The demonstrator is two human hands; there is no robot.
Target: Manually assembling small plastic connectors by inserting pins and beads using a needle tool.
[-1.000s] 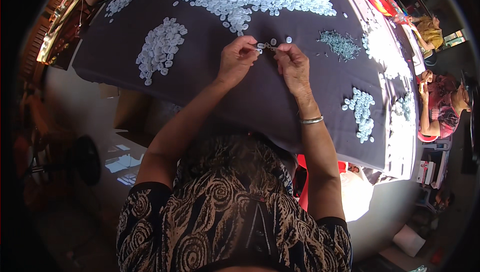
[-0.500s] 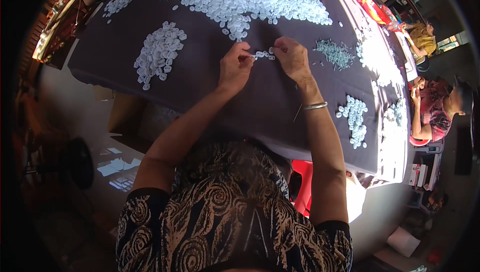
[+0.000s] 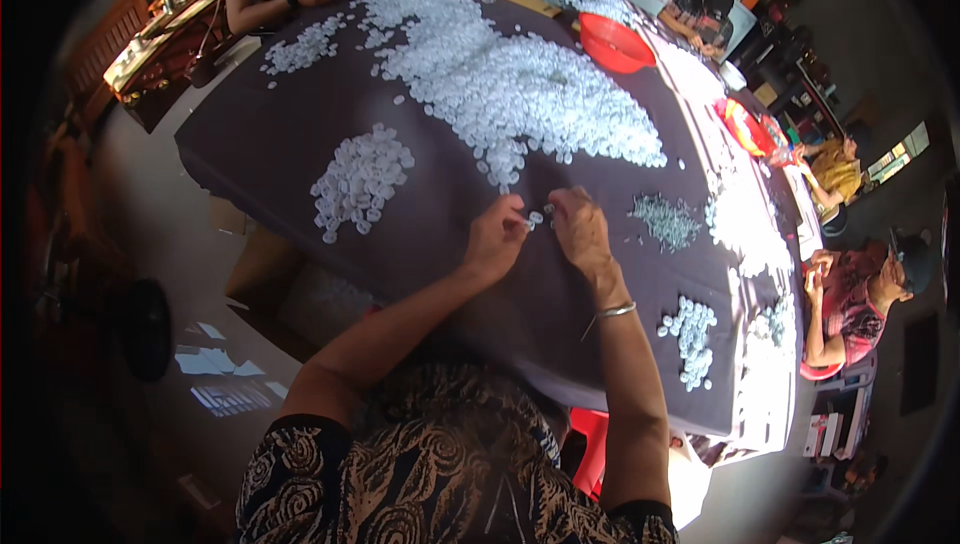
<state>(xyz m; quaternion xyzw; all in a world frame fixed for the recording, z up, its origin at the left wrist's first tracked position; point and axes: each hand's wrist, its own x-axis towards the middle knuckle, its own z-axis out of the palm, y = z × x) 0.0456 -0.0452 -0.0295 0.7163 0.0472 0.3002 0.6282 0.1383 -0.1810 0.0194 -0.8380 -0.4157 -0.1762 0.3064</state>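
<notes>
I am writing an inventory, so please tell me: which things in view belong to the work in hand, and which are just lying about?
Likely in use:
small white pieces at the left hand and right hand
large white heap
left-side white pile
thin greenish pieces

Seemingly just about:
red basin
cardboard box
wooden chair

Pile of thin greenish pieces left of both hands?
No, the greenish pile lies to the right of the right hand.
</notes>
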